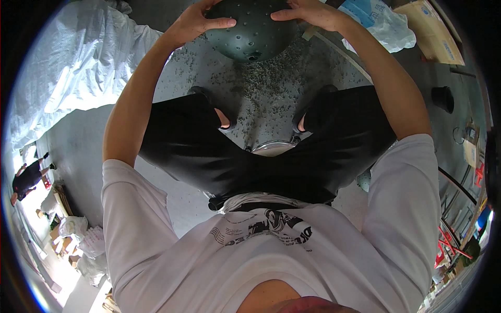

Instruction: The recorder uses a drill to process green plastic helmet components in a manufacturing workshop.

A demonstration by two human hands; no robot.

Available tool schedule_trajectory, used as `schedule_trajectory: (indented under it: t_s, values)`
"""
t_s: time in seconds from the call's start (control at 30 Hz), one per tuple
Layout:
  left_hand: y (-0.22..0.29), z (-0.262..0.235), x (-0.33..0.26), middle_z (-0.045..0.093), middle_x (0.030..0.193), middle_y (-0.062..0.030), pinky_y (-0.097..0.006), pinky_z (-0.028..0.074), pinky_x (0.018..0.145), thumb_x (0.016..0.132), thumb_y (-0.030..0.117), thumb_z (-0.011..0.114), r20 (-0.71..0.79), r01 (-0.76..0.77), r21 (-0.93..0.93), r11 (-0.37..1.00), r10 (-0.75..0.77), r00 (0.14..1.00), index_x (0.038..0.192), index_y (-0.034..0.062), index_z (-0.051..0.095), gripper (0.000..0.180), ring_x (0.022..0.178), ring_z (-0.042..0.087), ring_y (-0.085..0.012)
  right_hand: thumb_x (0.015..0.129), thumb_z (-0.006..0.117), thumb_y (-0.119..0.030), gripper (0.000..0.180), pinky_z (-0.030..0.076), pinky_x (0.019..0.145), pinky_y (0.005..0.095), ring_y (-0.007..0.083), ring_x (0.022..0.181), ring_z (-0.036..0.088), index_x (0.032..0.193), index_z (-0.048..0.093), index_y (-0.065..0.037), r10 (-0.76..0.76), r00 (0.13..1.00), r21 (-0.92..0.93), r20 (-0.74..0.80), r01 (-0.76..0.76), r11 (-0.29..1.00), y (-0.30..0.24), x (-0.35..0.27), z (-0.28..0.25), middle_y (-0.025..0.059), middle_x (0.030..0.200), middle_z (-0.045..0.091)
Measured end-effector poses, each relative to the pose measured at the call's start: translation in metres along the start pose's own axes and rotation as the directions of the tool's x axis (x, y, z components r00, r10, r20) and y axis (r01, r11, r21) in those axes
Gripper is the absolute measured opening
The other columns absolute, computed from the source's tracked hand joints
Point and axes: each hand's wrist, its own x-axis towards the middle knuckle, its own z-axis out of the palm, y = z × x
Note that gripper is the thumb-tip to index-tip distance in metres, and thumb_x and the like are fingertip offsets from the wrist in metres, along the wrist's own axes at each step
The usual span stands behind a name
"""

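Observation:
Both hands hold a dark green ball-shaped object (251, 31) at the top middle, out in front of me. Its surface is dotted with small round bumps or holes, and a larger opening shows on its near side. My left hand (195, 22) grips the left side, thumb laid on the surface. On the right side my right hand (319, 14) grips it, its thumb also pressed on the surface. The other fingers are mostly hidden or cut off by the picture's top edge. Many small dark bits (271, 86) lie scattered on the grey floor below the ball, between my feet.
White sheeting (78, 62) covers something at the left. A plastic bag (383, 28) and a cardboard box (430, 31) are at the upper right, a black bucket (442, 99) below them. Another person (30, 180) is far off left. A metal-rimmed seat (274, 147) shows beneath me.

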Motion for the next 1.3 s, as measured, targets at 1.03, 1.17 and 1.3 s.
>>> schedule_trajectory:
  t_s: [1.03,1.17,1.3]
  values:
    - [0.02,-0.001,0.0,0.069,0.118,-0.013,-0.04,0.053,0.095,0.076,0.045,0.091,-0.057,-0.044,-0.127,0.991,0.037,0.998,0.134,-0.0053,0.059,0.082,0.105,0.068,-0.0253,0.093,0.076,-0.045,0.074,0.048,0.106,0.0463,0.0318,0.124,0.061,0.142,0.052,0.005,-0.085,0.996,0.261,0.031,0.074,0.962,-0.005,-0.003,-0.005,0.0186,0.134,0.063]
    - [0.025,0.0,-0.002,0.069,0.119,-0.0139,-0.041,0.053,0.095,0.076,0.047,0.091,-0.084,-0.034,-0.086,0.996,0.027,0.996,0.134,-0.0058,0.059,0.084,0.105,0.068,-0.0258,0.093,0.076,-0.046,0.075,0.049,0.106,0.0477,0.0335,0.125,0.06,0.142,0.052,0.006,-0.063,0.998,0.231,0.001,0.061,0.971,-0.009,-0.009,-0.005,0.0199,0.135,0.062]
    - [0.026,0.0,-0.004,0.069,0.118,-0.0142,-0.041,0.053,0.094,0.076,0.047,0.09,-0.087,-0.012,-0.07,0.997,0.006,0.996,0.134,-0.0062,0.059,0.084,0.105,0.068,-0.0258,0.093,0.075,-0.047,0.075,0.05,0.104,0.0483,0.0343,0.123,0.061,0.142,0.052,0.005,-0.051,0.999,0.221,-0.005,0.05,0.974,-0.016,-0.009,-0.002,0.0206,0.135,0.062]
